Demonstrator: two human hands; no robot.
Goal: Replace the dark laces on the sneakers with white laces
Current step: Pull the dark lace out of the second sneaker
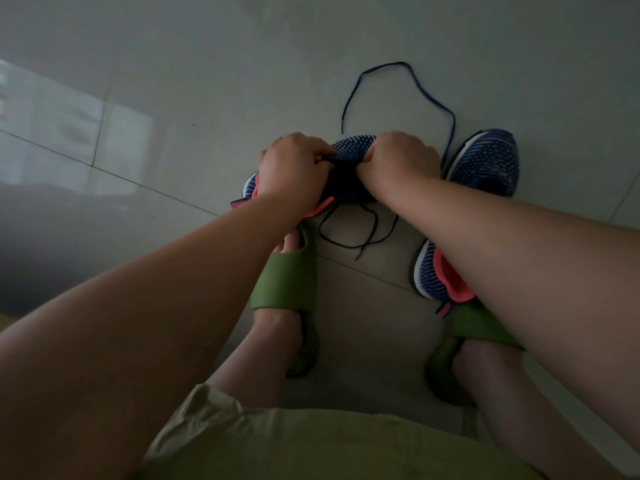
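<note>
Both hands on blue knit sneaker w/ pink lining [349,147], down on grey tiled floor [173,109], just past green rubber slide [287,278]. Left hand [294,166] curled tight, pinching dark lace [360,233] at the eyelets. Right hand [398,161] fisted on sneaker's other side; can't tell what's in that grip. Lace ends loose on floor below. Second blue sneaker [485,161] just right. Pulled-out dark blue lace [415,88] looped on floor beyond.

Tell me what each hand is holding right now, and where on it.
Both hands grip the left sneaker over its lacing area: the left hand pinches the dark lace at an eyelet; the right hand clutches the upper's other side.
</note>
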